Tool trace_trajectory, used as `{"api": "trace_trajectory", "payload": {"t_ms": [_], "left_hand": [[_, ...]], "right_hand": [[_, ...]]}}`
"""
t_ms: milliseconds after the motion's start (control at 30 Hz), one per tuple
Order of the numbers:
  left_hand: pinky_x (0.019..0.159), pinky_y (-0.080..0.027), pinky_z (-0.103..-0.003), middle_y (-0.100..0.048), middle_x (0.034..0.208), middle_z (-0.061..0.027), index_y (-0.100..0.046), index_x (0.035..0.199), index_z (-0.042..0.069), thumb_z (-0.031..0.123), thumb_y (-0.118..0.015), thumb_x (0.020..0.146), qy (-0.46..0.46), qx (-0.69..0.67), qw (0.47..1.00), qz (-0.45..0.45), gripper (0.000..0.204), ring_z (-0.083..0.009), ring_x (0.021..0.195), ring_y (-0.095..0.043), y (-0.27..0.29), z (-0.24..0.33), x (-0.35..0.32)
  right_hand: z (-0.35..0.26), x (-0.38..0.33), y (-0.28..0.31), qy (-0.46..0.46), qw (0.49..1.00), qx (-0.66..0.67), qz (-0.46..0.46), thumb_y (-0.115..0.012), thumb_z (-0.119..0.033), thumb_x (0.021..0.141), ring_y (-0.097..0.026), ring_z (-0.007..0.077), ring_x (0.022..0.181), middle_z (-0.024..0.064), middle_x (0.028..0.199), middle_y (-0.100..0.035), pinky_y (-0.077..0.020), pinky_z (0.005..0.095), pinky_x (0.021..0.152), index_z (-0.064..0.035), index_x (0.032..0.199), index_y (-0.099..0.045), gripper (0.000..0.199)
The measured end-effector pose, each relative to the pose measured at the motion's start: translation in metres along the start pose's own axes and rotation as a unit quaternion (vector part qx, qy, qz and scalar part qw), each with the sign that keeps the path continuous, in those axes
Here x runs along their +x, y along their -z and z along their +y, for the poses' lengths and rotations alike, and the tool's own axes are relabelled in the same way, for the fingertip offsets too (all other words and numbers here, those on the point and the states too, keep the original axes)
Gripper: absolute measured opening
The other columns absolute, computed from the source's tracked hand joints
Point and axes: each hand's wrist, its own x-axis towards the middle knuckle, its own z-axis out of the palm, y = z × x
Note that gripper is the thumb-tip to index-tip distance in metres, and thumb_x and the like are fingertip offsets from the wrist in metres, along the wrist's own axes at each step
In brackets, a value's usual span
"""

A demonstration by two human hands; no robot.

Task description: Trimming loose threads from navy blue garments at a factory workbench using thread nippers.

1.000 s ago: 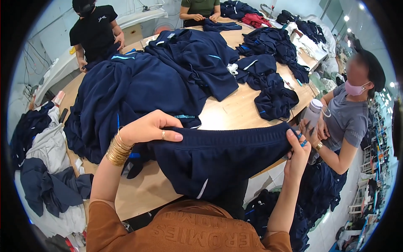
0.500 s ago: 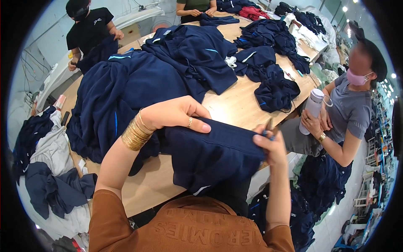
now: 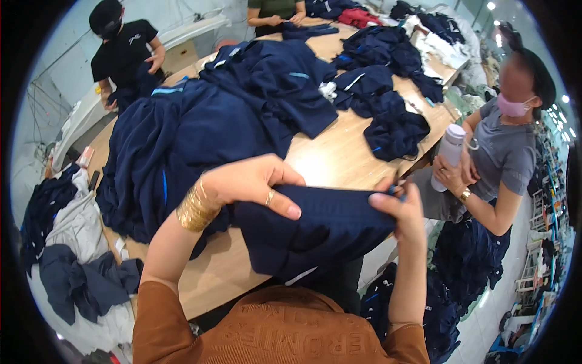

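Hands (image 3: 254, 185) (image 3: 408, 213) drawn closer, navy garment (image 3: 330, 232) between them.

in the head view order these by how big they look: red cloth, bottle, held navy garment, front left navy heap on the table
Largest to smallest:
1. navy heap
2. held navy garment
3. bottle
4. red cloth

The red cloth lies farther off, so its real size against the bottle is unsure.
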Motion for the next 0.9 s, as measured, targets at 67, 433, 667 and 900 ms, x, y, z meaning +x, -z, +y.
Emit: {"api": "trace_trajectory", "payload": {"t_ms": [67, 433, 667, 900], "left_hand": [[0.076, -0.046, -0.021, -0.063, 0.094, -0.0018, -0.058, 0.105, -0.007, 0.007, -0.069, 0.077, 0.009, -0.011, 0.999, -0.033, 0.032, -0.005, 0.082, -0.055, -0.009, -0.015, 0.011], [0.066, -0.047, -0.018, -0.064, 0.086, -0.002, -0.062, 0.099, -0.003, 0.011, -0.066, 0.081, 0.01, -0.162, 0.971, 0.177, 0.023, -0.0057, 0.073, -0.059, -0.043, -0.062, 0.005], [0.063, -0.047, -0.018, -0.064, 0.081, -0.003, -0.062, 0.093, -0.004, 0.008, -0.064, 0.078, 0.023, -0.206, 0.956, 0.208, 0.019, -0.0062, 0.067, -0.058, -0.051, -0.063, -0.001], [0.066, -0.047, -0.018, -0.065, 0.085, -0.0035, -0.063, 0.098, -0.005, 0.008, -0.065, 0.079, 0.023, -0.208, 0.956, 0.207, 0.023, -0.0063, 0.071, -0.059, -0.054, -0.079, -0.007]], "right_hand": [[0.007, 0.003, -0.004, 0.008, 0.989, -0.117, -0.084, -0.071, -0.011, 0.073, -0.049, 0.0042, 0.068, -0.0047, 0.068, -0.055, -0.0388, 0.0198, 0.064, -0.0039, 0.077, -0.062, 0.012], [0.06, -0.019, -0.044, 0.34, 0.912, -0.224, -0.058, -0.074, -0.007, 0.069, -0.061, 0.0192, 0.086, 0.0068, 0.094, -0.062, -0.0496, 0.0278, 0.071, -0.0063, 0.097, -0.066, 0.029], [0.062, -0.021, -0.045, 0.335, 0.889, -0.296, -0.096, -0.072, -0.003, 0.07, -0.062, 0.0148, 0.079, 0.0042, 0.092, -0.062, -0.0488, 0.0234, 0.064, -0.0054, 0.09, -0.068, 0.02], [0.061, -0.027, -0.047, 0.211, 0.964, -0.127, -0.101, -0.068, -0.003, 0.075, -0.058, 0.0152, 0.083, 0.0047, 0.088, -0.06, -0.0445, 0.0248, 0.072, -0.0043, 0.081, -0.062, 0.009]]}}
